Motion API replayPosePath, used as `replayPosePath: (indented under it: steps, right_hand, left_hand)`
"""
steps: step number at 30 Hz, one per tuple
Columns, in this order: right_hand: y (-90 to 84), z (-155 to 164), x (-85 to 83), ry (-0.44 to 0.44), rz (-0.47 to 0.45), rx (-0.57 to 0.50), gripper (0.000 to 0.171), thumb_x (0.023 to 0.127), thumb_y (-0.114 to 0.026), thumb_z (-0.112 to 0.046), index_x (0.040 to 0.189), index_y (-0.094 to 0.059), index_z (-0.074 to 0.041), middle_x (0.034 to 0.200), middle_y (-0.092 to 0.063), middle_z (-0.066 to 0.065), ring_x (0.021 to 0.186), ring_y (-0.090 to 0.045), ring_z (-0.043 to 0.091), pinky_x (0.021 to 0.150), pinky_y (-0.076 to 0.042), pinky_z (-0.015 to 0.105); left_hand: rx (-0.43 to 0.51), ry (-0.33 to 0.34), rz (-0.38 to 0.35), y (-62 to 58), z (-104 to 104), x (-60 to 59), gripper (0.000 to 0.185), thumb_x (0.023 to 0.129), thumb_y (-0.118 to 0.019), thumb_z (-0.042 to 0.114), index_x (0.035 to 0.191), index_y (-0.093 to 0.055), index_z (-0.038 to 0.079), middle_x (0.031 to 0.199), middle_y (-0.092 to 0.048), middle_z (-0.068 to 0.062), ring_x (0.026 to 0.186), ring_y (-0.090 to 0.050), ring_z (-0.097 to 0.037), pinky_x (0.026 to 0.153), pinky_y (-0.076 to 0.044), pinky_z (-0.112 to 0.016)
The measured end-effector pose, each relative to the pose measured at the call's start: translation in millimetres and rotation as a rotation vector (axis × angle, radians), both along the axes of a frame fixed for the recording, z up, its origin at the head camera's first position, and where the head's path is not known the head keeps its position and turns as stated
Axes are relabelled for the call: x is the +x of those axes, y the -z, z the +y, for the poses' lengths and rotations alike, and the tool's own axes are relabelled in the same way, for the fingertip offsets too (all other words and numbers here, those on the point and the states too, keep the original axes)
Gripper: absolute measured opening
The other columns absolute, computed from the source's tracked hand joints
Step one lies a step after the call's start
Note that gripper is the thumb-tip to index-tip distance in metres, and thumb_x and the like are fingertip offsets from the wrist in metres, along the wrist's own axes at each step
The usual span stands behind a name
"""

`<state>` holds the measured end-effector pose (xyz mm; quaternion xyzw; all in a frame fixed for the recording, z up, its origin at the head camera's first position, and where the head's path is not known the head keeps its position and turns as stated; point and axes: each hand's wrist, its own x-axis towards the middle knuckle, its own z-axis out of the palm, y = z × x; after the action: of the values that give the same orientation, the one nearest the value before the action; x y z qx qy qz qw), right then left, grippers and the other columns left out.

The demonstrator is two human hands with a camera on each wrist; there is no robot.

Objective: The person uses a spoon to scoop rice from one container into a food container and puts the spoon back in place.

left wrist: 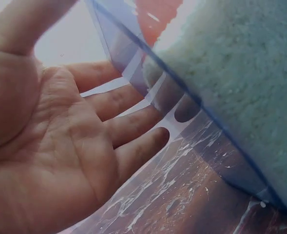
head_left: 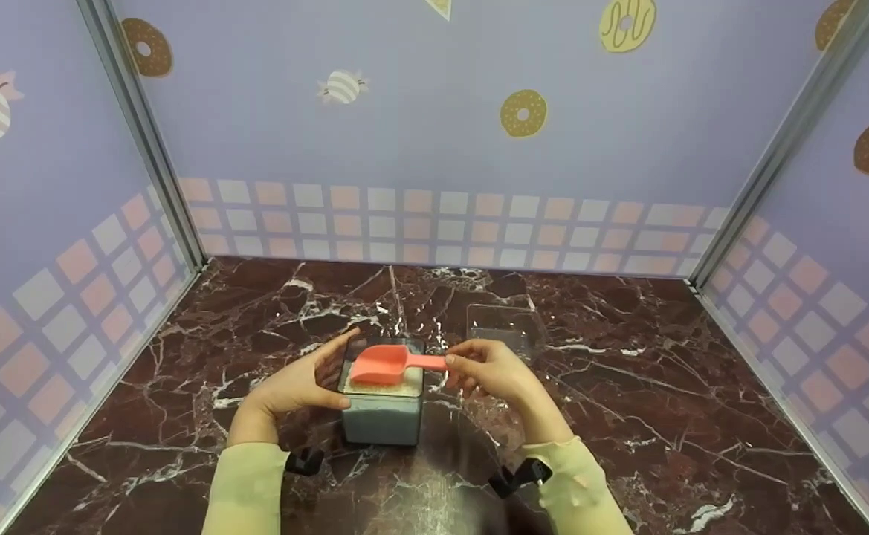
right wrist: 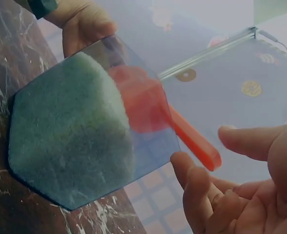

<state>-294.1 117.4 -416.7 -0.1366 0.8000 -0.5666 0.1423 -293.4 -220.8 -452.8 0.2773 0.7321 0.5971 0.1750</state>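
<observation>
A clear square container point(head_left: 382, 420) filled with white grains stands on the marble table. A pink scoop point(head_left: 380, 364) lies on the grains, its handle pointing right. My left hand point(head_left: 300, 383) is open, with straight fingers point(left wrist: 133, 124) against the container's left wall point(left wrist: 148, 78). My right hand point(head_left: 490, 371) sits at the handle's end; in the right wrist view the handle tip point(right wrist: 209, 156) lies between thumb and loosely curled fingers point(right wrist: 197, 187) with a small gap, not pinched. The scoop bowl point(right wrist: 141, 100) shows through the container point(right wrist: 65, 146).
An empty clear plastic tray or lid point(head_left: 505, 327) lies just behind my right hand. The dark red marble tabletop point(head_left: 627, 416) is walled by purple patterned panels on the left, back and right. Both sleeves are pale yellow.
</observation>
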Motion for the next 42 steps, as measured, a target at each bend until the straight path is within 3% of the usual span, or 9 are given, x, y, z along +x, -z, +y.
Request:
replayPosePath:
  steps: [2, 8, 17, 23, 31, 38, 42]
  right_hand:
    - [-0.4, 1, 0.4, -0.017, -0.009, 0.006, 0.032, 0.1, -0.065, -0.018, 0.12, -0.067, 0.007, 0.079, -0.077, 0.013, 0.053, -0.061, 0.006, 0.047, -0.048, 0.016]
    - [-2.4, 1, 2.2, -0.014, -0.035, -0.024, 0.024, 0.098, -0.066, -0.013, 0.108, -0.069, 0.008, 0.067, -0.071, -0.002, 0.052, -0.057, 0.004, 0.046, -0.043, 0.014]
    - [-0.1, -13, 4.5, 0.177, -0.122, -0.299, 0.017, 0.101, -0.06, -0.012, 0.095, -0.067, 0.003, 0.074, -0.074, 0.002, 0.057, -0.058, 0.006, 0.049, -0.044, 0.014]
    - [6.7, -24, 4.5, 0.27, -0.059, -0.411, 0.026, 0.105, -0.056, -0.013, 0.092, -0.066, 0.006, 0.072, -0.071, 0.004, 0.057, -0.057, 0.007, 0.052, -0.05, 0.017]
    - [9.3, -30, 5.6, 0.358, 0.008, -0.498, 0.019, 0.099, -0.062, -0.008, 0.083, -0.067, 0.0, 0.072, -0.069, -0.001, 0.062, -0.06, 0.007, 0.051, -0.046, 0.015]
    - [6.8, -29, 8.0, 0.386, 0.067, -0.441, 0.013, 0.095, -0.068, -0.006, 0.086, -0.068, 0.003, 0.07, -0.068, -0.002, 0.061, -0.062, 0.007, 0.054, -0.051, 0.016]
    - [7.8, -27, 8.0, 0.364, 0.06, -0.435, 0.014, 0.093, -0.068, -0.004, 0.1, -0.063, 0.008, 0.072, -0.07, -0.001, 0.061, -0.063, 0.008, 0.054, -0.051, 0.017]
  left_hand:
    - [-0.005, -0.014, -0.005, -1.1, 0, 0.8, 0.115, 0.082, -0.085, 0.01, 0.166, -0.006, 0.006, 0.172, -0.008, -0.025, 0.159, -0.011, -0.043, 0.128, -0.018, -0.054]
    - [0.005, -0.034, 0.024, -4.7, 0, 3.4, 0.113, 0.08, -0.085, 0.007, 0.164, -0.01, 0.001, 0.171, -0.013, -0.025, 0.158, -0.012, -0.044, 0.127, -0.016, -0.055]
    - [0.024, -0.051, 0.057, -3.8, 0, 2.8, 0.107, 0.079, -0.085, 0.006, 0.162, -0.017, -0.002, 0.169, -0.015, -0.029, 0.157, -0.012, -0.048, 0.127, -0.016, -0.059]
    - [0.029, -0.055, 0.053, -2.7, 1, 1.3, 0.107, 0.078, -0.085, 0.005, 0.161, -0.018, -0.002, 0.169, -0.017, -0.029, 0.157, -0.015, -0.048, 0.127, -0.016, -0.061]
    - [0.014, -0.065, 0.051, -1.2, 2, 0.3, 0.107, 0.079, -0.086, 0.008, 0.161, -0.018, -0.002, 0.169, -0.015, -0.029, 0.156, -0.014, -0.05, 0.127, -0.015, -0.063]
    - [0.021, -0.06, 0.044, -0.7, 2, 0.1, 0.107, 0.079, -0.085, 0.007, 0.162, -0.018, -0.001, 0.169, -0.013, -0.03, 0.157, -0.013, -0.049, 0.127, -0.014, -0.063]
    - [0.025, -0.058, 0.038, -0.5, 2, 0.2, 0.107, 0.079, -0.085, 0.006, 0.161, -0.018, -0.001, 0.169, -0.015, -0.029, 0.157, -0.013, -0.048, 0.127, -0.014, -0.062]
